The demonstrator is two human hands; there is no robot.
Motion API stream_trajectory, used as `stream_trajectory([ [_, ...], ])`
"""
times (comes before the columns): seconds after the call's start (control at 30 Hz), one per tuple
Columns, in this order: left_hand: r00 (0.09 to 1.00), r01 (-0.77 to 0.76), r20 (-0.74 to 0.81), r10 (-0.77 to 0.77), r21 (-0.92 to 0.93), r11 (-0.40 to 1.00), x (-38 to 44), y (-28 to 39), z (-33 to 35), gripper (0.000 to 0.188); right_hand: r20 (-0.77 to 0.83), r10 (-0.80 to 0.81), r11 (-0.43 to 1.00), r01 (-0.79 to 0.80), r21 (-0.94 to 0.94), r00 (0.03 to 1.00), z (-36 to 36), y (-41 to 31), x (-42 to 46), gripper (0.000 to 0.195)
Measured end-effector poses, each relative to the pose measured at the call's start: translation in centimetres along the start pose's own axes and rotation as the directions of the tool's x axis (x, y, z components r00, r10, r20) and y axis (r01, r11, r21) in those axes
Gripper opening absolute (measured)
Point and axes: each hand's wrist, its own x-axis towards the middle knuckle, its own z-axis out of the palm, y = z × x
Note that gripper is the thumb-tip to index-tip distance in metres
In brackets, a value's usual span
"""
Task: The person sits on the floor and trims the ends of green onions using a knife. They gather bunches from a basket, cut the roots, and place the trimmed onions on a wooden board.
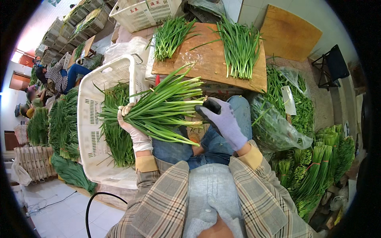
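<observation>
My left hand [128,123], in a white glove, grips a loose bunch of garlic chives [166,107] around its leafy part. The pale stem ends fan out to the right, over my knees. My right hand [223,119], in a lavender glove with dark fingers, is at those ends with thumb and fingers curled. Whether it pinches a stem is unclear. Below my left hand, a white plastic crate [86,119] holds more chives [119,142]. Ahead, a wooden board [205,50] bears a left pile of chives [172,37] and a right pile [241,49].
On my right, a cleaver [288,99] lies on loose greens [303,116] beside a clear plastic bag [276,131]. Banded bundles [315,163] stand behind it. A folding stool [332,67] is near the wall. Another white crate [143,15] stands ahead; a person [59,77] sits at left.
</observation>
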Motion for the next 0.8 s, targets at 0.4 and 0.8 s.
stream_trajectory([
  [0.4, 0.988, 0.150, 0.055, -0.143, -0.159, 0.976, 0.2, 1.5, -2.1, 0.006, 0.063, -0.086, 0.988, 0.093, -0.124, 0.994, -0.4, 2.7, -1.2, 0.034],
  [0.8, 0.995, 0.097, 0.042, -0.093, -0.100, 0.990, 0.3, 1.1, -1.5, 0.005, 0.138, -0.081, 0.725, 0.154, -0.672, 0.987, 2.0, 4.6, -0.2, 0.031],
])
